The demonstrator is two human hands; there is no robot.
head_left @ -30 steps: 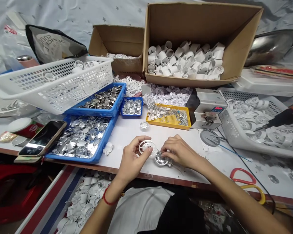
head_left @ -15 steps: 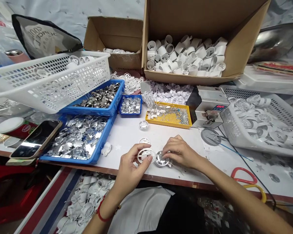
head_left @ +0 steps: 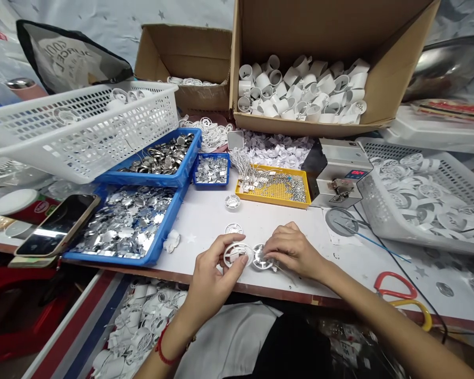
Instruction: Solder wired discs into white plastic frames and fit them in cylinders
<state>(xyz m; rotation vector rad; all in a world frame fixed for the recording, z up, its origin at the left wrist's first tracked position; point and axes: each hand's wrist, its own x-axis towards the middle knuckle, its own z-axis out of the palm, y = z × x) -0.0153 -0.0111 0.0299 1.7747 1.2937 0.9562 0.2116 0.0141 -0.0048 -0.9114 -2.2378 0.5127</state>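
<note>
- Blue tray (head_left: 106, 254), at the left of the white worktable (head_left: 205, 221): holds loose silver discs (head_left: 126, 221) in quantity.
- Left hand (head_left: 217, 268), near the table's front edge, wrist raised: thumb and fingers pinch a white plastic ring (head_left: 237, 254).
- Right hand (head_left: 294, 250), forearm angled in from the right: fingertips rest on a metal-faced disc (head_left: 262, 257), just beside the ring and not joined to it; grip firmness cannot be determined.

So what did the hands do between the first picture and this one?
The left hand moved down, bringing the white plastic wheel closer to the shiny round disc by the right hand. A small white ring now shows behind the wheel. The left hand kept hold. The blue tray and cardboard box stayed put.
</note>
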